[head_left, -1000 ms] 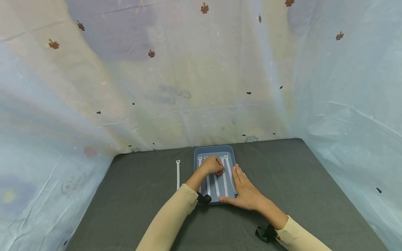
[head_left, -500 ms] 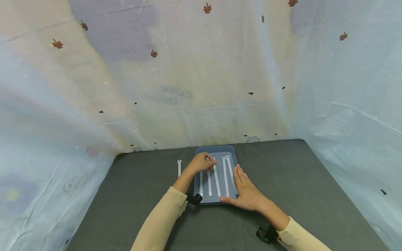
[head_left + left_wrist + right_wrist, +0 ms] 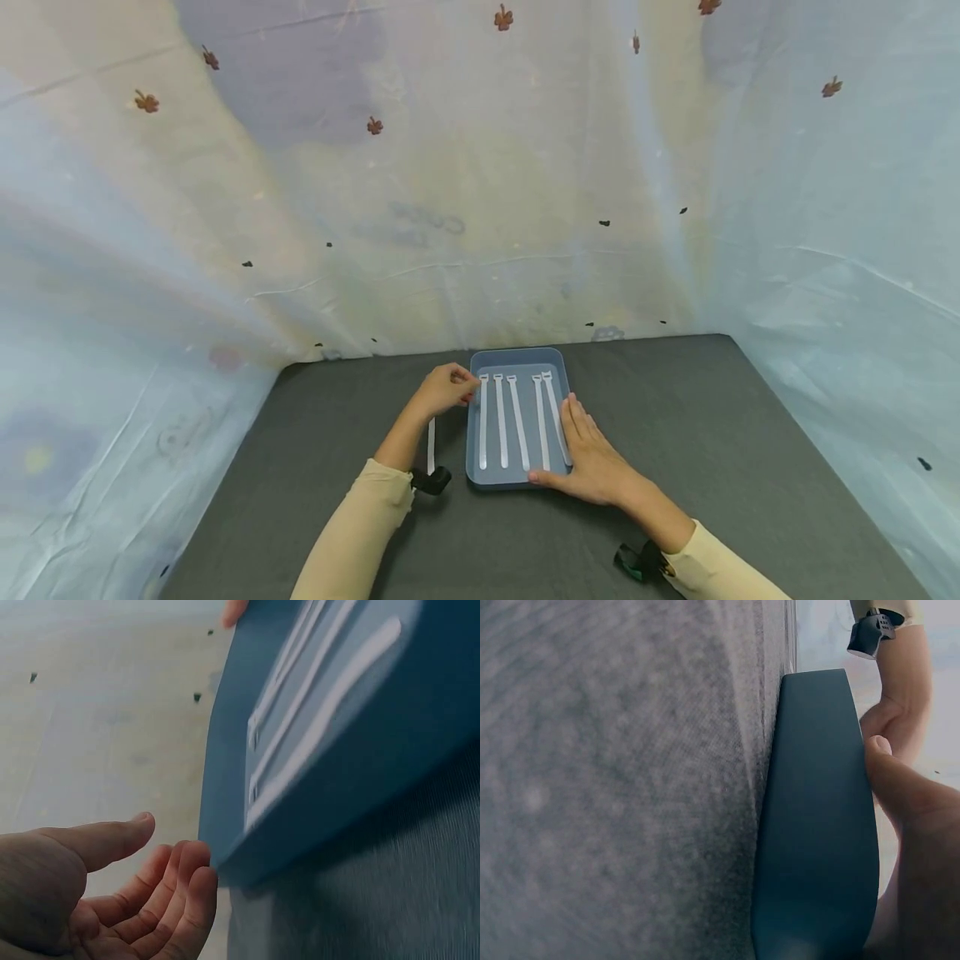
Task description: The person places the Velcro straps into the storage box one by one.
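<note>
A blue-grey tray point(image 3: 517, 481) lies on the dark cloth, with several white cable straps point(image 3: 517, 425) with slotted heads laid lengthwise in it. Another white strap point(image 3: 431, 447) lies on the cloth left of the tray, its upper part hidden by my left hand point(image 3: 442, 392). That hand hovers by the tray's left edge, fingers loosely bent and holding nothing; in the left wrist view a gap shows between thumb and fingers. My right hand point(image 3: 590, 461) rests against the tray's near right corner, fingers straight along its right side. In the right wrist view the thumb point(image 3: 889, 769) touches the rim.
Dark grey cloth point(image 3: 675, 417) covers the table around the tray. Behind it hangs a pale patterned sheet point(image 3: 450, 208), which also encloses both sides. A black wrist device point(image 3: 431, 481) sits on the left arm, another point(image 3: 639, 560) on the right.
My left hand has moved left, from above the straps in the tray to beyond its left edge, uncovering the straps. My right hand stays at the tray's corner.
</note>
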Demonstrator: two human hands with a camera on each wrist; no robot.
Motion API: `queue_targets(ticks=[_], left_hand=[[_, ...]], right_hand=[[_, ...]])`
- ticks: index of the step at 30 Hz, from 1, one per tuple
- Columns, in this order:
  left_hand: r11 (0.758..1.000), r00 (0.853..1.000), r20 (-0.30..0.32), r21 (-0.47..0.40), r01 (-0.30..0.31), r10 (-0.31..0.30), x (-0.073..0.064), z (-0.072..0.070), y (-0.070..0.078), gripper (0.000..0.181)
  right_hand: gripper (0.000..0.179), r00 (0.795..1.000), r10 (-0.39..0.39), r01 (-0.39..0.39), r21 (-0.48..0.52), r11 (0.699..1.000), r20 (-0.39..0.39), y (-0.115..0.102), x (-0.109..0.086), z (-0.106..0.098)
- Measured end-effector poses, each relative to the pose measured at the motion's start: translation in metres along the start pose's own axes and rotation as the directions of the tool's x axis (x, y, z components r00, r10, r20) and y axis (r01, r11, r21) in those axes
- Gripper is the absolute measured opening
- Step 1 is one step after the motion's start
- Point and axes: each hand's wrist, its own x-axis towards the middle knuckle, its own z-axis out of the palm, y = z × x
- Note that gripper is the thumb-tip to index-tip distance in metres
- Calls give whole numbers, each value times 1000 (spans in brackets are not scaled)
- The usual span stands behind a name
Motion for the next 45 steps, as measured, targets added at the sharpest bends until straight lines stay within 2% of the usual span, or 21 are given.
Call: queue_targets(ticks=[5, 9, 16, 23, 32, 45], left_hand=[[999, 999, -37, -35, 10, -12, -3, -13, -11, 25], [998, 997, -67, -49, 43, -46, -6, -24, -22, 26], [996, 988, -130, 19, 91, -88, -11, -39, -40, 25], [991, 992, -121, 122, 60, -45, -17, -49, -51, 29], [950, 980, -163, 271, 153, -111, -12, -50, -59, 27], [929, 968, -209, 310, 203, -142, -3, -43, -69, 29]], right_hand=[[127, 1000, 2, -2, -6, 1000, 4, 1, 0, -1], [127, 1000, 0, 0, -16, 1000, 5, 2, 0, 0], [128, 1000, -4, 5, -11, 1000, 6, 2, 0, 2], [127, 1000, -5, 5, -6, 1000, 5, 2, 0, 0], [128, 1000, 1, -1, -8, 1000, 8, 2, 0, -1], [127, 1000, -7, 7, 0, 1000, -7, -1, -1, -1]])
